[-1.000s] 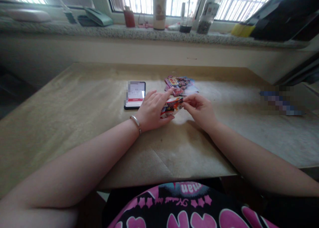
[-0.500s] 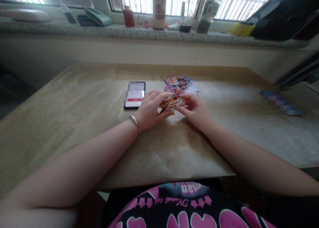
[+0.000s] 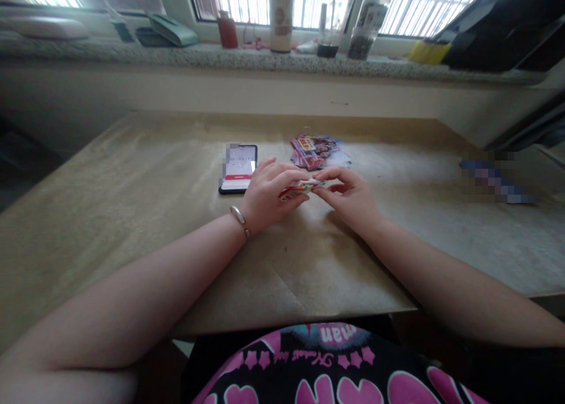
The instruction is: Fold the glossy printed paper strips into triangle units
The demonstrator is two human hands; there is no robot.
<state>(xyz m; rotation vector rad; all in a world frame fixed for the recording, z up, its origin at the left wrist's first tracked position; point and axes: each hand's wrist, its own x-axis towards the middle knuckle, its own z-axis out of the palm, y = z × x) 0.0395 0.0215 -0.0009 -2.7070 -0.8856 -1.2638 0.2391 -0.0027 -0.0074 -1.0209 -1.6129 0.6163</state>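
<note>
Between my two hands is a small, colourful printed piece of card or paper (image 3: 302,186), red, white and yellow, seen nearly edge-on. My left hand (image 3: 272,193) grips its left part, fingers over the top and thumb below. At its right end, my right hand (image 3: 346,193) pinches it between thumb and fingertips. Just beyond lies a loose, overlapping pile of printed cards (image 3: 320,151), mostly pink and blue. A phone (image 3: 239,170) with a lit screen rests flat beside my left hand. My fingers hide much of the held piece.
The beige table (image 3: 145,216) reaches back to the wall under a stone windowsill (image 3: 185,54). On the sill stand a red bottle (image 3: 228,29), a tall pale container (image 3: 281,16) and other items. A blurred blue item (image 3: 498,182) lies at the table's right.
The held piece has tilted: its printed face showed before, and now it appears nearly edge-on. Both hands have shifted only slightly. The phone and the card pile have stayed put.
</note>
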